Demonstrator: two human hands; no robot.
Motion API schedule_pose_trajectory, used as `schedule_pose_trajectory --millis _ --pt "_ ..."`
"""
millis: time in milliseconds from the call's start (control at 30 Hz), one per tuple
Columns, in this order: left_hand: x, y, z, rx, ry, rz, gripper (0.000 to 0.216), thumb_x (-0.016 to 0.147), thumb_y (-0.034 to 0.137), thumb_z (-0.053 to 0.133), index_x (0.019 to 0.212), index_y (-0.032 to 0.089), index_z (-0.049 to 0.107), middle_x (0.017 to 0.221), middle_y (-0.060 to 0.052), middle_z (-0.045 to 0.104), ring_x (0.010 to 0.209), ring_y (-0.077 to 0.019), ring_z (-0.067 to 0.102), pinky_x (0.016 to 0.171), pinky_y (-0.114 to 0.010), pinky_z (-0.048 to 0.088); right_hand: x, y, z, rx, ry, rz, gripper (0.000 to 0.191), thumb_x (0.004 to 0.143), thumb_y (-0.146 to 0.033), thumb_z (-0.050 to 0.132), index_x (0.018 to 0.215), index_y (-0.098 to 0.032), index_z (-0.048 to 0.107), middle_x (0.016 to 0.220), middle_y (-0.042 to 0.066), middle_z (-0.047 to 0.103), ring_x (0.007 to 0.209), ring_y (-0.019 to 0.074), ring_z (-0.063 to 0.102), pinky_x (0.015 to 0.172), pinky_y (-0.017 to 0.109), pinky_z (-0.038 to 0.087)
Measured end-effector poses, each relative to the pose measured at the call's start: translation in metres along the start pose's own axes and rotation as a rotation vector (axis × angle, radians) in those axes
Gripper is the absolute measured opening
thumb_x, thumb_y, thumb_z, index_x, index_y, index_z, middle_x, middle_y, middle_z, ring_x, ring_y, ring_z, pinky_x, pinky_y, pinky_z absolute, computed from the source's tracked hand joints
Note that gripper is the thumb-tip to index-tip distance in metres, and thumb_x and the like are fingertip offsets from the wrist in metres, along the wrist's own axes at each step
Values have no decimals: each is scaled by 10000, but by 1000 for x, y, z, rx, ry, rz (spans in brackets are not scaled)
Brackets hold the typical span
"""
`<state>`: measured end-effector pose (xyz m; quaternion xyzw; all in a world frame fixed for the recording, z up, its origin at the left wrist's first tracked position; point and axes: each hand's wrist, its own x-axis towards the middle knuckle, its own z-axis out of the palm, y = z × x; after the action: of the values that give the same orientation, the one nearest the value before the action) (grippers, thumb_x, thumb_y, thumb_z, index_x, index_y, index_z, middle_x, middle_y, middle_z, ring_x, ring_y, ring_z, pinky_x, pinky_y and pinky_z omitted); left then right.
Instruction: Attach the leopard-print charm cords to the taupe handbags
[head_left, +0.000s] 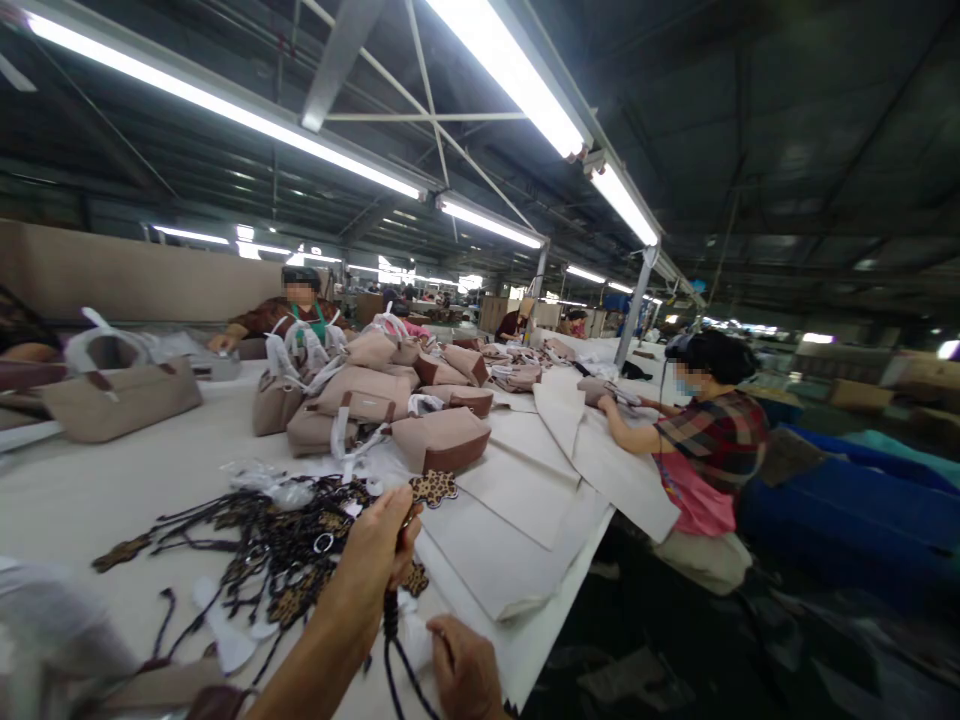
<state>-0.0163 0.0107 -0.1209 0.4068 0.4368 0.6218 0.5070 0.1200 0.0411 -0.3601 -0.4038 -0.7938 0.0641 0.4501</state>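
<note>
My left hand (pixel 375 555) is raised over the table, its fingers closed round a dark braided cord (pixel 391 640) that hangs down from it. My right hand (pixel 463 665) sits lower, near the table's front edge, fingers curled at the same cord. A leopard-print flower tag (pixel 433 488) shows just above my left hand. To the left lies a tangled heap of dark cords and leopard-print tags (pixel 270 545) on the white table (pixel 112 490).
A pile of beige and brown handbags (pixel 375 400) sits mid-table, with one more bag (pixel 120 395) at left. Flat white sheets (pixel 525 490) overlap toward the right edge. A person in a plaid shirt (pixel 709 440) works at the right side; another sits across the table (pixel 300 305).
</note>
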Motion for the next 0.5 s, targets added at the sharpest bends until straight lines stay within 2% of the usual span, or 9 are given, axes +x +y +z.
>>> schedule_pose_trajectory --millis 133,200,300,400,500 --pt "-15 -7 -8 -91 36 -39 395 705 564 610 734 191 485 482 109 463 273 -2 234 289 -137 151 -3 1 -4 -3 -45 21 290 852 -161 410 963 -230 669 872 27 751 785 174 725 729 230 557" --pt "-25 -12 -10 -118 -10 -83 395 712 569 585 735 187 486 483 105 469 268 1 217 286 -148 120 -7 4 -6 -10 -70 35 286 869 -189 422 989 -227 680 930 34 755 838 176 726 761 231 561" --pt "-41 -22 -12 -115 39 -119 357 737 530 559 733 177 504 490 73 512 264 -14 261 280 -166 129 -12 14 -4 -28 -90 25 303 881 -256 422 1003 -212 696 982 56 753 900 199 721 800 258 569" --pt "-56 -31 -18 -112 74 -118 286 782 453 532 741 170 511 509 54 538 277 -17 282 285 -164 142 -14 27 0 -18 -126 4 320 888 -317 426 1013 -212 702 992 61 752 895 211 724 784 265 580" --pt "-71 -35 -27 -103 41 -95 263 826 433 500 775 175 507 520 58 536 285 -20 278 281 -158 146 -15 36 3 -4 -137 -16 325 884 -354 444 1027 -225 704 1001 56 752 895 213 725 768 252 585"
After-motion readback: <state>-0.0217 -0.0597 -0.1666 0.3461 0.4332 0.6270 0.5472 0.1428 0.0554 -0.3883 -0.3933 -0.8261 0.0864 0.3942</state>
